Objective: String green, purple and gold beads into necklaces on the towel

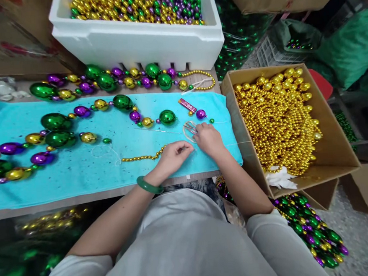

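My left hand (175,157), with a green bangle (150,185) on its wrist, has its thumb and fingers closed in a pinch. A strand of small gold beads (141,158) runs into it from the left. Just to the right, my right hand (207,138) has its fingers curled down by a pale looped object (188,131), whose kind I cannot make out; its fingertips are partly hidden. Beyond the hands lie a loose purple bead (200,114), a small green bead (211,120) and a pink-red wrapped packet (187,105). A large-bead garland (57,121) in green, purple and gold curves across the left side.
A light blue cloth (89,182) covers the table. Behind it another garland (106,81) lies before a white foam box (139,42) of mixed beads. At right stands a cardboard box (336,152) of gold bead strands (274,119). More garlands (316,229) lie on the floor.
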Available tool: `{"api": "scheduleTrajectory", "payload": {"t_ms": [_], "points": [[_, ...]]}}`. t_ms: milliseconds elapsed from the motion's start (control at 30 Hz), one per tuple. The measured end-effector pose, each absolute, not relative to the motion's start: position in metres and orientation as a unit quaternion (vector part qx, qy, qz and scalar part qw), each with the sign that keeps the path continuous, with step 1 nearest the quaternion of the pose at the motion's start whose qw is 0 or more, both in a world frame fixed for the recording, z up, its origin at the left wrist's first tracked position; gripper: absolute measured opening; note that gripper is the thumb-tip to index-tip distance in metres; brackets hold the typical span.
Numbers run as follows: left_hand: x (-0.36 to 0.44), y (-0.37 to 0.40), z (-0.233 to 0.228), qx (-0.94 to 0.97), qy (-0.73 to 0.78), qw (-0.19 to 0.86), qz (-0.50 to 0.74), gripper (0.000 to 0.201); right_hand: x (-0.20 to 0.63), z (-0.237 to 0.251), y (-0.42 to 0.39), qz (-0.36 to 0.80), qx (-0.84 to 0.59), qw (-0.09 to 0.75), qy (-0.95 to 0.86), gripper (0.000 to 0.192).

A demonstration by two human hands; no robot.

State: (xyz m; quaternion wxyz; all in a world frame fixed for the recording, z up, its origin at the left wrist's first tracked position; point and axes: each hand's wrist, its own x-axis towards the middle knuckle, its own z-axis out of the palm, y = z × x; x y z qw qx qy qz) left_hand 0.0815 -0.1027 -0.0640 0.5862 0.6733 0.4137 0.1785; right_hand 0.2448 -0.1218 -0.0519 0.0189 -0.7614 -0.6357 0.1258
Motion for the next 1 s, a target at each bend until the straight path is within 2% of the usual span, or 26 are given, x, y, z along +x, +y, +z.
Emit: {"api": "scheduleTrajectory", "payload": {"t_ms": [67, 133, 233, 333, 433, 533, 633, 800, 867, 1000], "points": [[0.081, -0.103, -0.062, 0.653, 0.423, 0.604, 0.175, 0.027, 0.25, -0.055, -0.12, 0.138, -0.765, 0.04, -0.628, 0.023], [0.081, -0.102, -0.059, 0.629, 0.428, 0.625, 0.175, 0.027, 0.258, -0.058, -0.12, 0.159, -0.77, 0.114, -0.608, 0.018], [0.081, -0.101, -0.055, 0.61, 0.428, 0.642, 0.178, 0.024, 0.271, -0.058, -0.124, 0.195, -0.749, 0.327, -0.543, 0.01], [0.081, -0.101, -0.054, 0.602, 0.433, 0.648, 0.174, 0.022, 0.284, -0.047, -0.13, 0.215, -0.669, 0.534, -0.47, 0.012], [0.083, -0.102, -0.054, 0.579, 0.437, 0.663, 0.183, 0.02, 0.29, -0.018, -0.141, 0.221, -0.597, 0.643, -0.426, 0.017], [0.085, -0.103, -0.052, 0.53, 0.437, 0.694, 0.218, 0.02, 0.284, 0.015, -0.163, 0.257, -0.589, 0.666, -0.379, 0.019], [0.087, -0.104, -0.049, 0.45, 0.403, 0.752, 0.264, 0.023, 0.264, 0.028, -0.192, 0.361, -0.598, 0.633, -0.335, 0.017], [0.094, -0.106, -0.045, 0.345, 0.334, 0.822, 0.307, 0.024, 0.224, -0.005, -0.225, 0.537, -0.587, 0.524, -0.304, 0.034], [0.097, -0.109, -0.043, 0.335, 0.326, 0.826, 0.315, 0.025, 0.212, -0.019, -0.227, 0.566, -0.577, 0.528, -0.258, 0.031], [0.102, -0.116, -0.042, 0.362, 0.319, 0.814, 0.325, 0.025, 0.201, -0.028, -0.222, 0.58, -0.561, 0.577, -0.127, 0.037]]}}
